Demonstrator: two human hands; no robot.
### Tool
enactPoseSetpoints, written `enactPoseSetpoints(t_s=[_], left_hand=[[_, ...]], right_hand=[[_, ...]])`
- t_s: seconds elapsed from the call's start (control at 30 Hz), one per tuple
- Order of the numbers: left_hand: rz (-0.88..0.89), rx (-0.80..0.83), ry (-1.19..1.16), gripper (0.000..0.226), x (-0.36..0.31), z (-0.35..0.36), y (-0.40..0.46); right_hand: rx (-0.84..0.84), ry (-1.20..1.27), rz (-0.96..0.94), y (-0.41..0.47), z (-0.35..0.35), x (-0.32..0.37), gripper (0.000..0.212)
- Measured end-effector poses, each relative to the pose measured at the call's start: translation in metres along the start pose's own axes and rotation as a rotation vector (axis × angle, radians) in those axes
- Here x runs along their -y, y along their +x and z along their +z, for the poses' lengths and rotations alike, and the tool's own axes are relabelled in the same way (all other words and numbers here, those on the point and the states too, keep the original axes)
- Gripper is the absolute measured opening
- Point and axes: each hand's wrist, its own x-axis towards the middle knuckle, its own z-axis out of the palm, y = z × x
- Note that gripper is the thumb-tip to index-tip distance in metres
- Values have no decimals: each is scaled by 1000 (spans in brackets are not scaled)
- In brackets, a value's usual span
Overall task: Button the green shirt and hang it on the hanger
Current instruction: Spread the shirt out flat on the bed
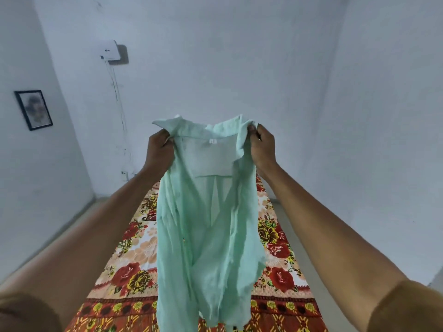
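The pale green shirt hangs in the air in front of me, unbuttoned, its front open so the inside of the back and a small white neck label show. My left hand is shut on the left side of the collar. On the other side, my right hand pinches the right collar edge. Both arms are stretched out, and the shirt's lower hem drops out of the frame at the bottom. No hanger is in view.
Under the shirt lies a bed with a floral red, yellow and cream sheet. White walls stand behind and on both sides. A white box with cables and a framed picture hang on the walls at the left.
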Motion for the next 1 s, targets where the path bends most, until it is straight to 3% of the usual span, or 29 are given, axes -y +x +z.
enactPoseSetpoints(t_s=[0.17, 0.3, 0.37, 0.5, 0.73, 0.87, 1.0], left_hand=[[154, 128, 196, 26, 3, -10, -4], [201, 138, 329, 25, 35, -11, -23], [252, 246, 404, 38, 52, -7, -30], [159, 189, 360, 33, 80, -5, -29], [106, 344, 357, 28, 149, 21, -64], [34, 451, 422, 11, 212, 41, -81], [-19, 543, 508, 24, 283, 66, -84]], right_hand=[[96, -176, -93, 3, 12, 0, 31], [33, -225, -165, -7, 24, -24, 29], [69, -280, -158, -18, 32, -38, 27], [104, -279, -83, -32, 55, -68, 24], [238, -327, 43, -71, 92, -147, 18], [313, -363, 136, -91, 104, -206, 31], [375, -432, 179, -92, 118, -265, 43]])
